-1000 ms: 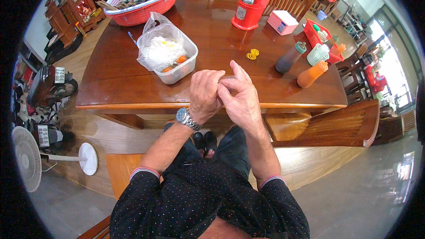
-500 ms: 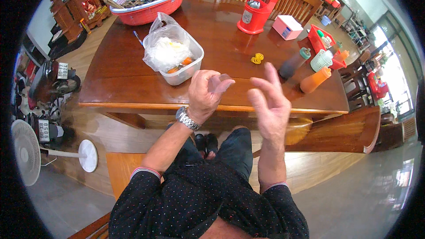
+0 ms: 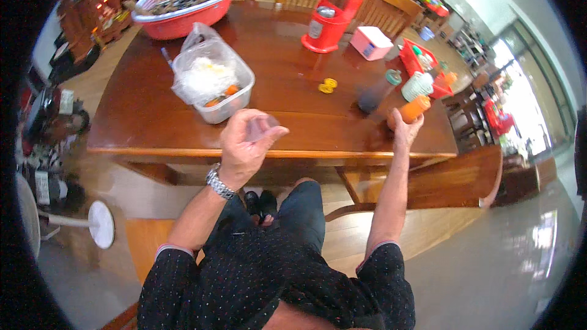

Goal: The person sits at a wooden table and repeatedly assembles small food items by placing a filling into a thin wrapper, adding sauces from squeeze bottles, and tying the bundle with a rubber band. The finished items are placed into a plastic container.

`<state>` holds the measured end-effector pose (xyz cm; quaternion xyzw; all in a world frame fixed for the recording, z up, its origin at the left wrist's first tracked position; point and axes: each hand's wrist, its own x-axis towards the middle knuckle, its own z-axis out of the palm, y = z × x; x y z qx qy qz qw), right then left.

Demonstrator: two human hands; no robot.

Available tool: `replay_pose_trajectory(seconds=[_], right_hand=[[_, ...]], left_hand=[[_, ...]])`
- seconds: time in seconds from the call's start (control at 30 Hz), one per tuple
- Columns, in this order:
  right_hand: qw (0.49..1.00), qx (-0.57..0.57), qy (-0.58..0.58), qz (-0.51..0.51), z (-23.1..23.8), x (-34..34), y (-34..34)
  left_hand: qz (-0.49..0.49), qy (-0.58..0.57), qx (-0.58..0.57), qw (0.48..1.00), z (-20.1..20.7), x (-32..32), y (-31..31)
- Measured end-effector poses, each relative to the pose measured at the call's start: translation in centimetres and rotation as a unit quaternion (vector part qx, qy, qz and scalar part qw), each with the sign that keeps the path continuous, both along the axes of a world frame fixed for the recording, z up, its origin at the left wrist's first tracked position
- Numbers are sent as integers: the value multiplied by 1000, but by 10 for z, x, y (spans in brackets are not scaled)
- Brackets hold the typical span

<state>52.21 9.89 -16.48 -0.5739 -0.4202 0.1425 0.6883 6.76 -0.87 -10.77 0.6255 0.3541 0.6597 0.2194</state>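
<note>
In the head view, the left hand is hovering raised over the near edge of the wooden table, its fingers curling together around a small clear plastic bit that is too blurred to tell apart; a metal watch is sitting on that wrist; just beyond and to the left of this hand a clear plastic container is resting with a bag of white food inside it; farther beyond, a red basin is holding utensils. The right hand is reaching out well apart from the left, its fingers closing on the orange bottle near the table's right edge; just beyond it a dark bottle and a green-capped bottle are standing; to its left a small yellow thing is lying on the wood; farther off a red holder and a pink box are standing.
</note>
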Motion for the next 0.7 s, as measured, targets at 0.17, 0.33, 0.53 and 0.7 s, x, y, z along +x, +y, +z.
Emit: replay_pose_trajectory(seconds=[0.17,0.33,0.53,0.7], right_hand=[[994,-47,-75,-71,-4,-7,1],[978,36,-202,-34,31,-71,-52],[821,87,-563,41,133,-155,-109],[729,119,-672,50,177,-195,-116]], left_hand=[[-8,-2,-44,999,0,-6,-5],[-20,19,-66,997,-5,-9,-3],[-34,66,-69,995,-8,-8,-2],[-17,108,-80,991,0,-14,-8]])
